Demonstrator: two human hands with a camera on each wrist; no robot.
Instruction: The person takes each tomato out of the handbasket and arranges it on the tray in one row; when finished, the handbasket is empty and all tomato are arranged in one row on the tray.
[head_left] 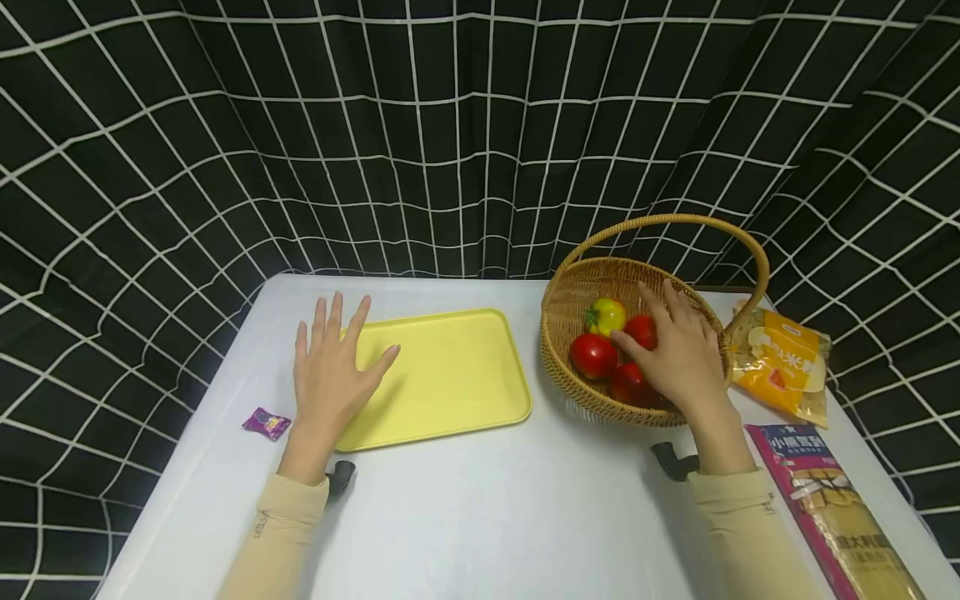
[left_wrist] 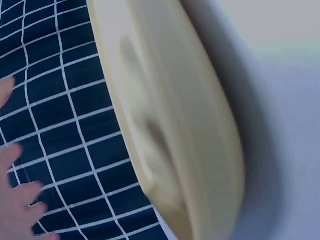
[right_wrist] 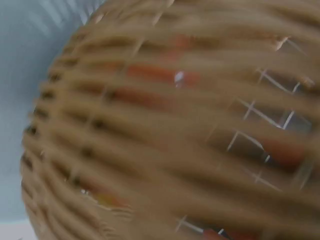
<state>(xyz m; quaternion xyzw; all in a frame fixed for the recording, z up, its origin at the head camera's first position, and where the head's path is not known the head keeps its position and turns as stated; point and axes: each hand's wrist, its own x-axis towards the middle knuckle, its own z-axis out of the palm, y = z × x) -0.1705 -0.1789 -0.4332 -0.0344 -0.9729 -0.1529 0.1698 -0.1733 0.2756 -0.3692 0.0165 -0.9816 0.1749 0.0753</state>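
Observation:
My left hand (head_left: pixel 330 375) is over the left edge of a yellow rectangular tray (head_left: pixel 450 375), fingers spread and holding nothing. In the left wrist view, its fingertips (left_wrist: pixel 20 200) show beside the blurred tray side (left_wrist: pixel 210 125). A wicker basket (head_left: pixel 600 408) with a tall handle (head_left: pixel 675 218) tilts toward me. My right hand (head_left: pixel 682 354) reaches over its right part, fingers loosely extended; whether it touches the contents I cannot tell. Inside lie several round red fruits (head_left: pixel 594 357) and a yellow-green one (head_left: pixel 607 317) with green leaves. Blurred basket weave (right_wrist: pixel 150 140) fills the right wrist view.
A small purple packet (head_left: pixel 267 423) lies left of the tray. Right of the basket are an orange-and-clear food bag (head_left: pixel 783 362) and a long pink-and-yellow package (head_left: pixel 840 508). The white table (head_left: pixel 480 525) is bordered by a black grid-patterned curtain (head_left: pixel 450 133).

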